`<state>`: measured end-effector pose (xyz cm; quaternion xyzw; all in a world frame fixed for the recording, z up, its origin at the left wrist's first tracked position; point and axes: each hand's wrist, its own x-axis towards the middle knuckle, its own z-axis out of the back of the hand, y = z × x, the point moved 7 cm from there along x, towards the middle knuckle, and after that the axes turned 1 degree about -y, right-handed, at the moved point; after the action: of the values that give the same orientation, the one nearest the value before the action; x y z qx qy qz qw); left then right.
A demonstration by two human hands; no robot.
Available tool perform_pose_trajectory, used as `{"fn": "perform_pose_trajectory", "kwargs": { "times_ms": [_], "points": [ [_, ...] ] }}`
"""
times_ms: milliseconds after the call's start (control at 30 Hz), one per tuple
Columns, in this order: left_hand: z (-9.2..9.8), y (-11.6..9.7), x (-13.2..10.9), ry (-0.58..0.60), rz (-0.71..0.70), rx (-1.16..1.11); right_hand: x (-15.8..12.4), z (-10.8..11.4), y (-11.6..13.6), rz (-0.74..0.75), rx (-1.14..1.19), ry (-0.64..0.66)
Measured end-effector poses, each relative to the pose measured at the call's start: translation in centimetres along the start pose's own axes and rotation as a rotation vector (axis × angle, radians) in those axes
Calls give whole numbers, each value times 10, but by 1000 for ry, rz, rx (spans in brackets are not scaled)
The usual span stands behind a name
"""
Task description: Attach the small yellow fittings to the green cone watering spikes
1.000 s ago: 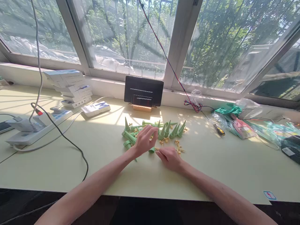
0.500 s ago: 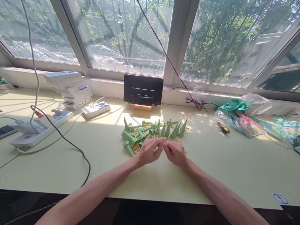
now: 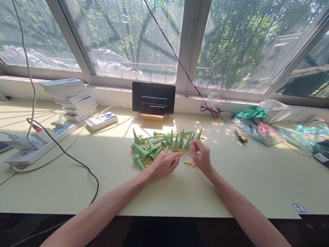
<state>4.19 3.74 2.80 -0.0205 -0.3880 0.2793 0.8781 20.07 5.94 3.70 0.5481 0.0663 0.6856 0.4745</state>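
Green plastic cone spikes lie in a loose pile in the middle of the table, mixed with small tan T-shaped pieces. Several more spikes stand point up along the pile's right side. My left hand is at the pile's near edge, its fingers drawn together and pointing right; what they hold, if anything, is hidden. Beside the upright spikes, my right hand is closed in a pinch, and its fingertips hide whatever is between them. A few tan pieces lie between the two hands.
Behind the pile, a dark tablet leans on a stand. White boxes and a power strip with cables are on the left. A yellow-black tool and plastic bags lie on the right.
My hands, held together before, have moved apart. My right hand has gone forward and right to the upright spikes, uncovering tan pieces on the table. The view has shifted slightly.
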Motion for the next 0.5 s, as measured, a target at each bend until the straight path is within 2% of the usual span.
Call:
{"fn": "perform_pose_trajectory", "kwargs": {
  "times_ms": [100, 233, 367, 500],
  "points": [
    [2, 3, 0, -42, 4, -21, 0, -12, -5, -12, -34, 170],
    [6, -4, -1, -66, -63, -56, -6, -26, -9, -12, -45, 341],
    [6, -17, -1, -17, -141, -103, -12, -34, -8, 11, -105, 415],
    [3, -26, -2, 43, -159, -141, -16, -38, -6, 15, -182, 433]
  ]
}}
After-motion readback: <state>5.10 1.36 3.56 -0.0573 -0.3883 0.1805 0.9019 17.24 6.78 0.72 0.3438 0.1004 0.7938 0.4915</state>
